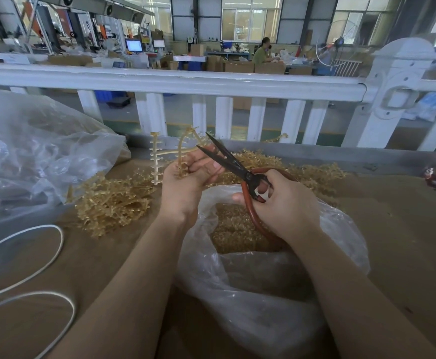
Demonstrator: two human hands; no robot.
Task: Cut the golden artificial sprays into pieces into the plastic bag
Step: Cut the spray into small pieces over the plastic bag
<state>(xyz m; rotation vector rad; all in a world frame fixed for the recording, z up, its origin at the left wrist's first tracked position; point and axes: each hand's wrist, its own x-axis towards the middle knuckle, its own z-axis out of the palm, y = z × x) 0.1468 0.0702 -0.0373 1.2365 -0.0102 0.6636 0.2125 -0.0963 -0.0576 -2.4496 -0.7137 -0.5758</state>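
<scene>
1. Your left hand [185, 182] grips one golden artificial spray [178, 154], a pale translucent plastic branch with short knobbed side stems, fingers curled round its lower stalk; it stands above the open mouth of the bag, toward 12 o'clock from it.
2. Your right hand [284, 203] grasps one pair of scissors with dark metal blades and red-brown looped handles [240, 172], fingers clenched through and around the loops.
3. The two blades stand parted, tips pointing to 11 o'clock, with the spray's right-hand stem at or between them just beside your left fingertips.
4. One clear crumpled plastic bag [341, 229] sits open below both hands at 6 o'clock, holding a heap of small golden cut pieces [235, 229].
5. Two loose piles of uncut golden sprays lie on the brown cardboard-covered table [406, 242]: one at 9 o'clock of your hands [113, 200], one at 2 o'clock [315, 174].
6. A second, larger clear plastic bag [30, 151] lies at 10 o'clock.
7. One white cord [56, 244] loops twice at 8 o'clock.
8. One white railing [170, 82] crosses behind the table at 12 o'clock.
</scene>
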